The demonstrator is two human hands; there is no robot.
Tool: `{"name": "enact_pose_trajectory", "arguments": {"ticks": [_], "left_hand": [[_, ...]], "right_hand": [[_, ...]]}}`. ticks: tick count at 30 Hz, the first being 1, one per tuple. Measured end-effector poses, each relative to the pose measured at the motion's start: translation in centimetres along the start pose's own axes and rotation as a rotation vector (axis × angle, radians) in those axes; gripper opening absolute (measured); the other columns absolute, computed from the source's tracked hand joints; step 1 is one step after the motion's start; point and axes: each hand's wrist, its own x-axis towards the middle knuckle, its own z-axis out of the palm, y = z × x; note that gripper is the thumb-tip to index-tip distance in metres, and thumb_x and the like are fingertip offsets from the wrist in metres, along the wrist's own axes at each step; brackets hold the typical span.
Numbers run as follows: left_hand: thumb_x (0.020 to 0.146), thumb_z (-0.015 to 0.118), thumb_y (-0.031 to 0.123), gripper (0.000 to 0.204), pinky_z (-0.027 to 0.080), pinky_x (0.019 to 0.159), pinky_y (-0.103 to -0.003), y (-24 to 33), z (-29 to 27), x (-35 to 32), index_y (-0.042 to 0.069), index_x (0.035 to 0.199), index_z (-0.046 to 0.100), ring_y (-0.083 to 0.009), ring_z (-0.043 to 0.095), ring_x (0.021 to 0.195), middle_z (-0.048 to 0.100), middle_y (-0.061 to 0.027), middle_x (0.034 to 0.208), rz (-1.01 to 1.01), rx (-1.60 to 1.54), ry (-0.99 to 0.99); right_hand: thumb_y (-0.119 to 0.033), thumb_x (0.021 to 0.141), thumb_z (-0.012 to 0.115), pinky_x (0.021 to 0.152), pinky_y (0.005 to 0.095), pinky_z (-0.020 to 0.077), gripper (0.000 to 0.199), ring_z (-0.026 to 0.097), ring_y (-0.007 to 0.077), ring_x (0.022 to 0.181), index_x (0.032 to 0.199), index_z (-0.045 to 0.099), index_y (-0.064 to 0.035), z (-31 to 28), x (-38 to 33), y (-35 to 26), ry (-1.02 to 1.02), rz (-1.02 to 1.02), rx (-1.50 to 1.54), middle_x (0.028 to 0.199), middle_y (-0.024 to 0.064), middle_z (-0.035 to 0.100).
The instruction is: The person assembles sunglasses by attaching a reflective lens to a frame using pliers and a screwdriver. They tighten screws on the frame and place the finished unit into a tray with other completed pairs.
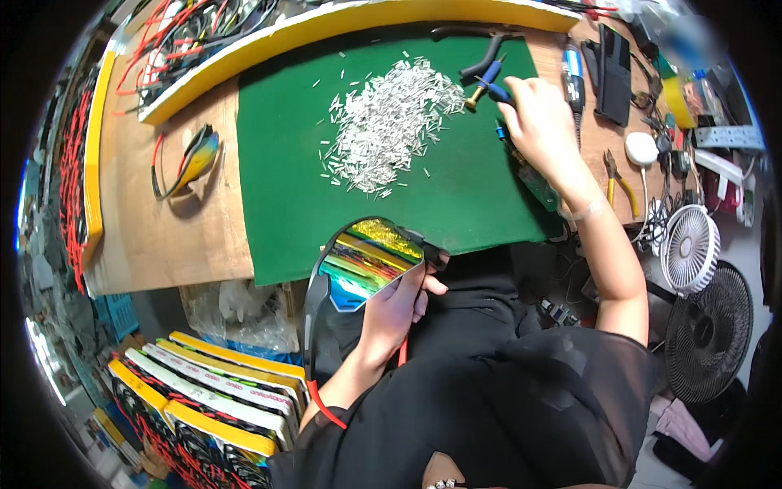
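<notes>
My left hand (389, 314) is closed on a pair of sunglasses (371, 259) with a large mirrored lens, held in front of my lap at the table's near edge. A red cord (322, 406) hangs from the end of its dark temple. My right hand (539, 121) reaches to the far right of the green mat (326, 232), its fingers closed on a blue-handled screwdriver (498, 94). A brass-coloured piece (472, 103) shows beside that handle; whether they are joined I cannot tell. Left of them many small whitish strips (387, 126) lie in a loose heap.
Another pair of mirrored sunglasses (195, 163) with a red wire lies on the bare wood at left. Yellow-edged trays (342, 31) of cables line the back. At right are a phone (613, 73), yellow-handled pliers (619, 183), a white fan (690, 248) and tangled cords.
</notes>
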Motion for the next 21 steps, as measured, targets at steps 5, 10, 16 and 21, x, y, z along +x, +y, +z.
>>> {"name": "enact_pose_trajectory", "arguments": {"ticks": [5,10,16,21], "left_hand": [[0.092,0.042,0.021,0.024,0.029,0.039,-0.018,-1.1,0.0,1.2,0.002,0.083,0.054,-0.0047,0.039,0.043,0.057,-0.0036,0.064,0.011,0.154,0.020],[0.091,0.045,0.021,0.024,0.030,0.040,-0.019,-1.6,0.5,1.5,0.005,0.076,0.056,-0.0042,0.040,0.045,0.048,0.0004,0.055,0.029,0.296,-0.010],[0.090,0.049,0.019,0.029,0.034,0.044,-0.015,-0.4,-0.1,-0.5,0.001,0.113,0.050,-0.0028,0.042,0.047,0.061,-0.0064,0.082,-0.105,-0.025,-0.154],[0.091,0.047,0.016,0.026,0.032,0.041,-0.014,0.0,1.1,-0.9,0.001,0.112,0.050,-0.0020,0.040,0.045,0.061,-0.0072,0.081,-0.109,-0.063,-0.085]], "right_hand": [[-0.014,0.073,0.066,0.069,0.0309,0.0453,0.050,0.053,0.0217,0.077,0.117,0.045,0.0001,-8.2,-4.1,-5.8,-0.538,-0.113,1.063,0.093,0.0131,0.051],[-0.011,0.077,0.062,0.059,0.0307,0.0472,0.035,0.057,0.0246,0.064,0.108,0.051,0.0001,-5.5,-7.2,-8.3,-0.369,-0.002,1.000,0.085,0.0141,0.056],[-0.005,0.085,0.050,0.052,0.0302,0.0473,0.013,0.061,0.0226,0.056,0.095,0.056,0.0011,-5.5,-7.0,-8.5,-0.484,0.258,1.180,0.067,0.0131,0.061],[-0.008,0.088,0.050,0.045,0.0267,0.0450,0.013,0.058,0.0166,0.047,0.092,0.055,0.0027,-4.7,-7.7,-8.4,-0.416,0.331,1.244,0.062,0.0116,0.060]]}}
